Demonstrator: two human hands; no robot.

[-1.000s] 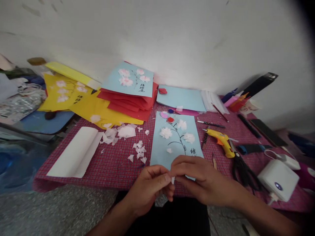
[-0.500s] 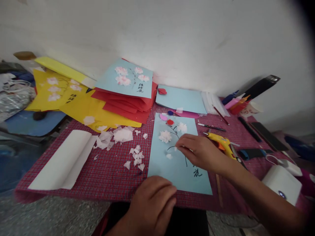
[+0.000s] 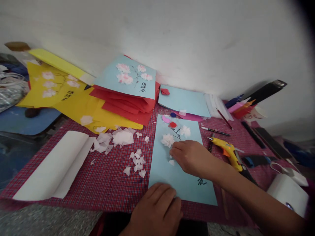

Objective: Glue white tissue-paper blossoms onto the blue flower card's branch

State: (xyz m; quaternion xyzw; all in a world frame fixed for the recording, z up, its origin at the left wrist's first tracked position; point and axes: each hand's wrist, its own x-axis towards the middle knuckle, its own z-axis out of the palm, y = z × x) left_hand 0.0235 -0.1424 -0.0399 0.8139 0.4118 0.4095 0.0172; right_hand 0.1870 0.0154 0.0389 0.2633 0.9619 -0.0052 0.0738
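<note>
A light blue sheet [image 3: 159, 177] lies before me with a drawn black branch, two white paper flowers [image 3: 167, 140] and dark brush writing. Over its middle, my right hand [image 3: 185, 155] has its fingers pinched together; what they hold, if anything, is hidden. A small white paper piece [image 3: 171, 162] lies just below those fingers. My left hand [image 3: 157, 205] rests at the sheet's lower left edge, fingers curled together, with nothing visible in them. White paper scraps [image 3: 138, 161] lie left of the sheet.
A yellow glue gun [image 3: 227, 150] and a pen [image 3: 215, 131] lie to the right. Behind are red sheets [image 3: 128, 105] topped by a blue flower picture [image 3: 110, 78]. Yellow sheets [image 3: 76, 109] and folded white paper [image 3: 51, 164] are at left. A white box [image 3: 286, 195] stands at right.
My right hand has shifted slightly left and down over the sheet, covering more of the drawn branch. The view has moved a little; my left hand stays by the sheet's lower edge.
</note>
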